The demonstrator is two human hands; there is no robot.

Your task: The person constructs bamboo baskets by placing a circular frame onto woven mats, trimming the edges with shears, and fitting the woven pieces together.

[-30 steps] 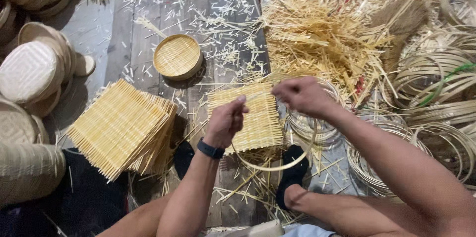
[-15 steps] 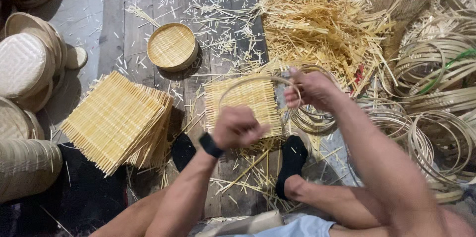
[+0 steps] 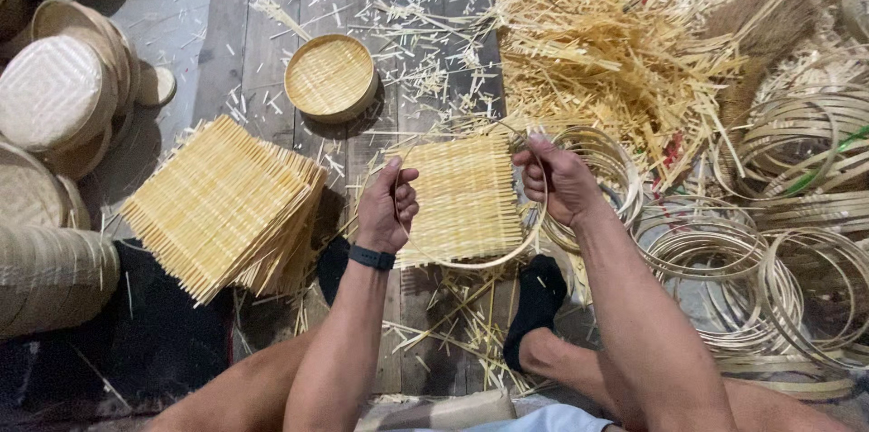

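Observation:
A square woven bamboo mat (image 3: 462,197) lies flat in front of me, ringed by a thin bamboo hoop (image 3: 471,262). My left hand (image 3: 391,206) grips the hoop at the mat's left edge; a dark band sits on that wrist. My right hand (image 3: 559,180) grips the hoop at the mat's upper right edge. Both hands are closed around the hoop, one on each side of the mat.
A stack of square woven mats (image 3: 222,206) lies to the left. A round woven tray (image 3: 330,77) sits further away. Finished baskets (image 3: 54,97) pile at far left. Loose bamboo strips (image 3: 615,43) and bamboo rings (image 3: 778,251) fill the right. My dark-socked feet (image 3: 536,301) rest below the mat.
The hoop, earlier below and then over the mat, now encircles it. My left hand moved from the mat's middle to its left edge; my right hand shifted to the upper right edge.

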